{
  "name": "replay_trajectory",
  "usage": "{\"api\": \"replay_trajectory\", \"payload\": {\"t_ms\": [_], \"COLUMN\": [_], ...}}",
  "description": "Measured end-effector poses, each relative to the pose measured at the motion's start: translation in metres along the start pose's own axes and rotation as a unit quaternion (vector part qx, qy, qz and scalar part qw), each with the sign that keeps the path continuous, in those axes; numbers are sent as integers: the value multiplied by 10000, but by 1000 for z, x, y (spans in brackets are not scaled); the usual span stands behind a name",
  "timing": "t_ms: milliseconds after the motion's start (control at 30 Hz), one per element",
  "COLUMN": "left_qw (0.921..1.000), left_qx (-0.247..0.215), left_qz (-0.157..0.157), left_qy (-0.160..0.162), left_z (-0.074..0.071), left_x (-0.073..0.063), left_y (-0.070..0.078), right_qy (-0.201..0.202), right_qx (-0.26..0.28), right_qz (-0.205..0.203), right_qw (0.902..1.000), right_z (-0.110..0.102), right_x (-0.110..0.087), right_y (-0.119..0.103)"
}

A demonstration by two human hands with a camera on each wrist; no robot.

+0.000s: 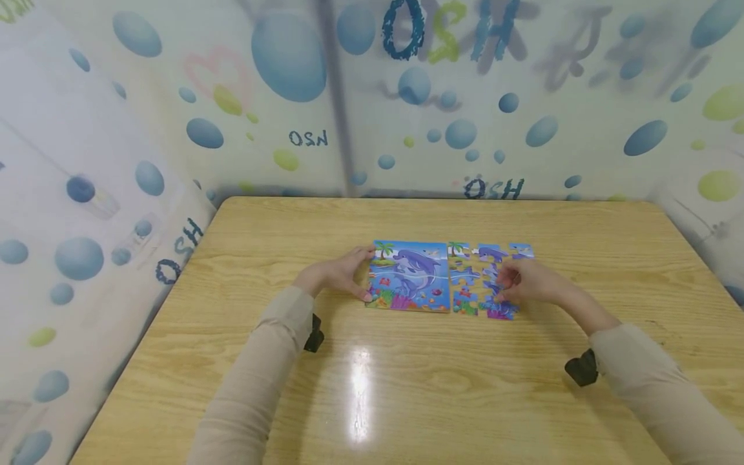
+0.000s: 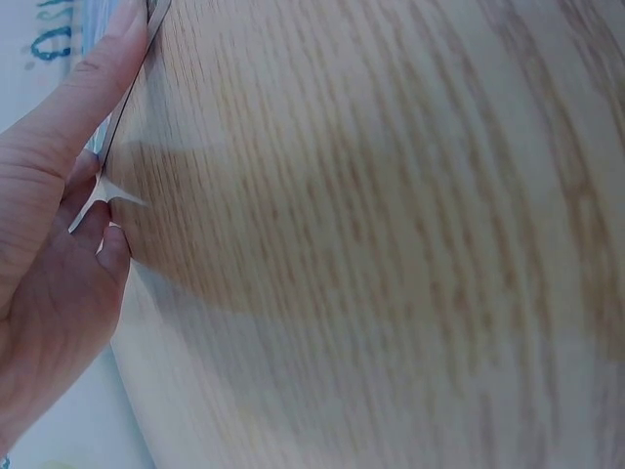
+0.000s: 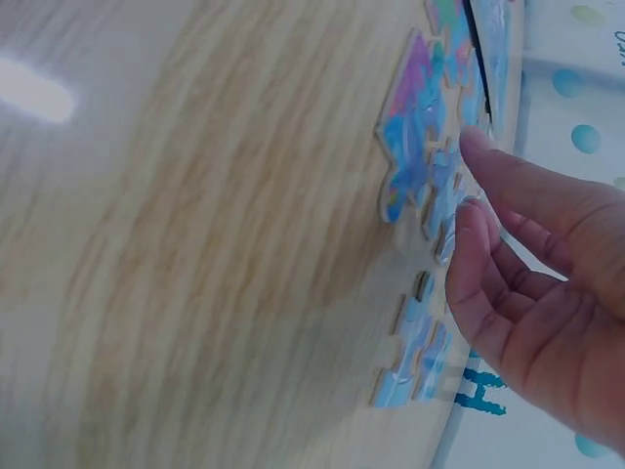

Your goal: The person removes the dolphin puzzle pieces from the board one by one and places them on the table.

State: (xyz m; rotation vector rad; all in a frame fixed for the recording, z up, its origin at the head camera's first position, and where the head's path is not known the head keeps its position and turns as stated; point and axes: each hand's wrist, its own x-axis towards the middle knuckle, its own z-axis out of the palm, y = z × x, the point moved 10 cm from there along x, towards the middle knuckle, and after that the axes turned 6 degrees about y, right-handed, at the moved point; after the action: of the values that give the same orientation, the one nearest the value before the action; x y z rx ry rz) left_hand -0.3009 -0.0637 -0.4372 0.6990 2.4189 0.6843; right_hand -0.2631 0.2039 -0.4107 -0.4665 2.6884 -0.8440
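A flat picture board [image 1: 409,276] showing dolphins and a palm tree lies on the wooden table. My left hand [image 1: 341,271] rests at its left side, the thumb by the lower corner and the fingers by the upper one; in the left wrist view the left thumb [image 2: 93,93] lies along the board's edge. To the board's right are several loosely arranged jigsaw pieces [image 1: 465,303] with a matching picture, some joined and others apart. Over their right part is my right hand [image 1: 526,281]. Its thumb and index finger [image 3: 467,264] are bent with a gap between the tips, and no piece shows between them.
The wooden table [image 1: 430,387] extends on all sides of the puzzle. Behind it and at the left stands a wall covering [image 1: 372,116] with blue and green bubbles. A dark device [image 1: 582,368] sits at the right wrist, another dark device [image 1: 314,334] at the left.
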Motion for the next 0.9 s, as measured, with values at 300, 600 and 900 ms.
{"api": "replay_trajectory", "payload": {"t_ms": [300, 600, 900], "left_qw": [10000, 9999, 10000], "left_qx": [10, -10, 40], "left_qz": [-20, -105, -78], "left_qy": [42, 12, 5], "left_z": [-1, 0, 0], "left_x": [0, -1, 0], "left_y": [-1, 0, -1], "right_qy": [55, -129, -516], "right_qx": [215, 67, -125], "right_qz": [-63, -276, -315], "right_qw": [9997, 9995, 9981], "right_z": [3, 22, 47], "right_x": [17, 36, 51], "right_y": [-21, -51, -77]}}
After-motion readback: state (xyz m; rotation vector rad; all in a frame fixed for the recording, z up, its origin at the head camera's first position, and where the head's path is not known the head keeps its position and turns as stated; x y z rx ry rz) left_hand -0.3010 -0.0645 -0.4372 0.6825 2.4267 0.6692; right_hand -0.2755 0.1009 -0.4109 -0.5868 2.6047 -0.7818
